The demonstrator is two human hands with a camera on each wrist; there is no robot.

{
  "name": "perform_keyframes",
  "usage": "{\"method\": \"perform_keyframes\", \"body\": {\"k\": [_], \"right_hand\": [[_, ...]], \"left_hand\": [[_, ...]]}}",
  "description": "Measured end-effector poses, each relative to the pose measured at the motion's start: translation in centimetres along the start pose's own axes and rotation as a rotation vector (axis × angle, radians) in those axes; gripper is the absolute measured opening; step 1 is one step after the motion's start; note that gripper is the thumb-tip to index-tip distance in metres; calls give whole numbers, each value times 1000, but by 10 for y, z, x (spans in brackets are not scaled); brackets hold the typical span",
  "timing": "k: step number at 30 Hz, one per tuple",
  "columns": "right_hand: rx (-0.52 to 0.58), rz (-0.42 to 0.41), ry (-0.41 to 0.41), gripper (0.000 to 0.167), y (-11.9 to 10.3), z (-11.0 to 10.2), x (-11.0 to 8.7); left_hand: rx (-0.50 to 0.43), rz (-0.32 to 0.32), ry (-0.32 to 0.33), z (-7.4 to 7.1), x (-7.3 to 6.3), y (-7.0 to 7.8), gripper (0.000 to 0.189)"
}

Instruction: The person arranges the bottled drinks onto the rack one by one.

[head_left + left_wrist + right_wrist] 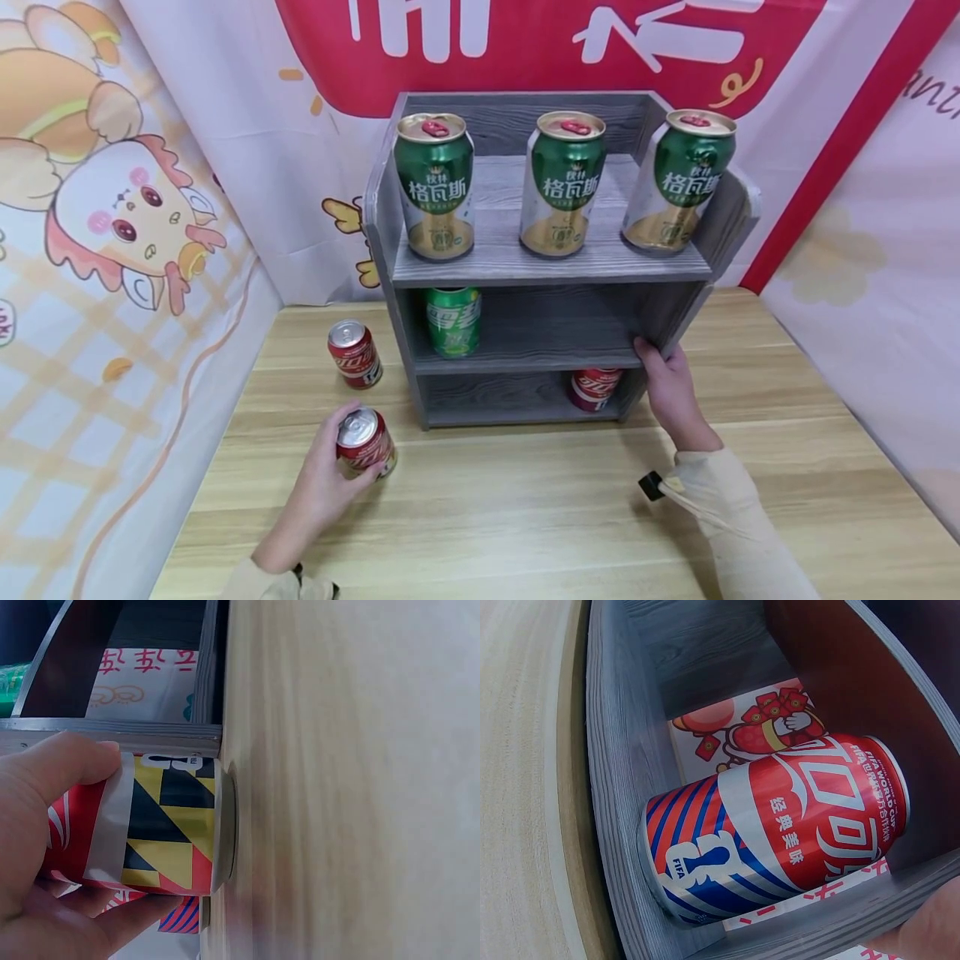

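Note:
My left hand (pixel 326 475) grips a red cola can (pixel 366 442) on the near left of the wooden table, thumb on one side and fingers on the other. In the left wrist view the can's base, with a yellow, black and red pattern above it, is right at the tabletop. Another red cola can (pixel 356 354) stands upright behind it, beside the grey three-tier shelf (pixel 525 365). My right hand (pixel 671 392) holds the shelf's right side panel near the middle board. Close by, a red cola can (pixel 780 825) stands on the bottom tier at its right end.
On the top tier stand three green, white and gold cans (pixel 564 183), spaced apart. A green can (pixel 453 323) stands at the left of the middle tier. Printed cloth (pixel 127 208) hangs along the left and back of the table (pixel 487 508).

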State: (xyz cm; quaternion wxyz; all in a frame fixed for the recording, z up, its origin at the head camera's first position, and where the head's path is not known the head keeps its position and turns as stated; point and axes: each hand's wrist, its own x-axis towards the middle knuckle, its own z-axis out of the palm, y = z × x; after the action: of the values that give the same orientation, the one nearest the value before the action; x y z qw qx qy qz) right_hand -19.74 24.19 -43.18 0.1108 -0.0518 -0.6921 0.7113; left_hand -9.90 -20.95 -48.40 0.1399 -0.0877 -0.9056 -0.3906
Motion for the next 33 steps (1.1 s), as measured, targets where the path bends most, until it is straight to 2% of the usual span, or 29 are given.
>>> {"method": "perform_keyframes", "body": {"k": [5,16,26,33], "right_hand": [[-27,17,-9,25,0,-2,1],[-19,-5,-9,23,-1,-1,0],[-3,-13,-21,24,0,-2,0],[-4,-20,-22,23,1,-2,1]], "left_hand": [[-8,12,-4,0,1,0,100],[-17,29,-11,-3,1,0,101],[-48,-6,-27,-5,-3,0,102],[-30,-22,-30,-6,-3,3,97]]}}
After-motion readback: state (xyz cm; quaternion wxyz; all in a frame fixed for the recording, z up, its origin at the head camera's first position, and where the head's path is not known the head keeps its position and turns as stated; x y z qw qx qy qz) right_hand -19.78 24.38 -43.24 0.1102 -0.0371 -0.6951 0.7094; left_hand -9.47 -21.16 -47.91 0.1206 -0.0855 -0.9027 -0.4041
